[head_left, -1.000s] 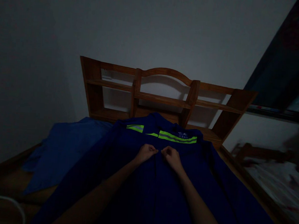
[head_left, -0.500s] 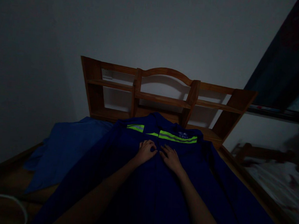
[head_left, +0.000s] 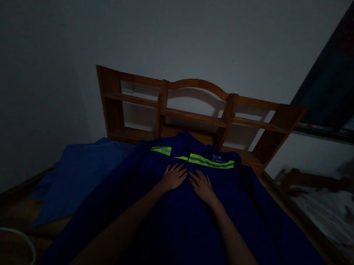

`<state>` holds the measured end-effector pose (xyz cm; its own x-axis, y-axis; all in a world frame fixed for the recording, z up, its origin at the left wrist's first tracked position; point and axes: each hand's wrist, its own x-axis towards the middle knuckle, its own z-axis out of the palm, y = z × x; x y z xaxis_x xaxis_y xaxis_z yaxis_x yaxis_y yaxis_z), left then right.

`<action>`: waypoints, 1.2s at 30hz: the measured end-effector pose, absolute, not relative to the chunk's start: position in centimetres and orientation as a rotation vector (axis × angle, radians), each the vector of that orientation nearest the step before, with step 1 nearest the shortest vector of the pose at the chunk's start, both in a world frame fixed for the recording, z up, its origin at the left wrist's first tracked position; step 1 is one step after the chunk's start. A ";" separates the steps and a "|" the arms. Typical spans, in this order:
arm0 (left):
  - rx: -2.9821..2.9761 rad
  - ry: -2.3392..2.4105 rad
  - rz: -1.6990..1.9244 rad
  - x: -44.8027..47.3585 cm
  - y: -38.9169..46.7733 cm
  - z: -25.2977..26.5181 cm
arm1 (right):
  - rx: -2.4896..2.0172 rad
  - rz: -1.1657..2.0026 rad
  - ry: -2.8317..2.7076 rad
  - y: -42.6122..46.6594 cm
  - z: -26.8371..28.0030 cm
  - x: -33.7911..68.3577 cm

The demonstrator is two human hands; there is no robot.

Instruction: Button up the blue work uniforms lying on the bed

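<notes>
A dark blue work jacket [head_left: 160, 211] lies spread out with its collar toward the wooden headboard. Yellow-green reflective strips [head_left: 211, 161] cross its chest, and small white print sits above the right-hand strip. My left hand [head_left: 173, 177] rests flat on the jacket just left of the front seam, fingers spread. On the other side of the seam, my right hand [head_left: 202, 186] lies on the cloth with its fingers stretched out. Neither hand holds anything. The lower part of the jacket is very dark.
Beyond the collar stands a wooden headboard with shelves [head_left: 192, 116] against the wall. A lighter blue cloth [head_left: 84, 175] lies at the left. White bedding [head_left: 330, 214] is at the far right, and a pale cable [head_left: 17, 233] curves at the lower left.
My left hand's fingers have gone from curled, thumb near the index finger, to stretched flat on the jacket. My right hand has stayed almost in place.
</notes>
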<state>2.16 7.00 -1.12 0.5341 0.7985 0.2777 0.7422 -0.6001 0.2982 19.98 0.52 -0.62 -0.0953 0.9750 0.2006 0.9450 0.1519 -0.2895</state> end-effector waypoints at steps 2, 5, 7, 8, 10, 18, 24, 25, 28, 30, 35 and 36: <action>2.608 1.340 0.634 2.2 7.0 -1.1 | -1.819 0.144 -2.080 0.5 -0.6 19.9; 2.580 1.329 0.755 2.2 6.9 -0.9 | -1.735 0.164 -2.032 0.6 -0.3 20.0; 2.575 1.299 0.872 2.2 7.0 -0.6 | -1.653 0.155 -1.970 0.6 0.0 20.1; 2.568 1.280 0.928 2.3 7.0 -0.4 | -1.613 0.147 -1.933 0.7 0.2 20.2; 2.537 1.246 1.005 2.4 7.1 -0.2 | -1.546 0.129 -1.868 0.6 0.7 20.4; 2.432 1.123 0.940 2.8 7.1 0.2 | -1.474 0.089 -1.838 0.1 1.8 20.5; 2.509 1.005 0.977 3.2 6.0 0.6 | -1.402 0.115 -1.894 0.1 1.5 20.1; 2.503 1.018 0.985 3.2 6.0 0.6 | -1.395 0.120 -1.897 0.1 1.4 20.0; 2.479 1.048 0.985 3.3 6.0 0.5 | -1.380 0.134 -1.906 0.0 1.4 20.0; 2.473 1.035 0.986 3.2 6.1 0.4 | -1.374 0.141 -1.915 0.0 1.4 20.0; 2.447 1.024 1.054 3.1 5.9 0.8 | -1.386 0.131 -1.902 -0.2 1.6 19.9; 2.438 1.025 1.065 3.1 5.7 1.0 | -1.387 0.130 -1.897 -0.3 1.7 19.9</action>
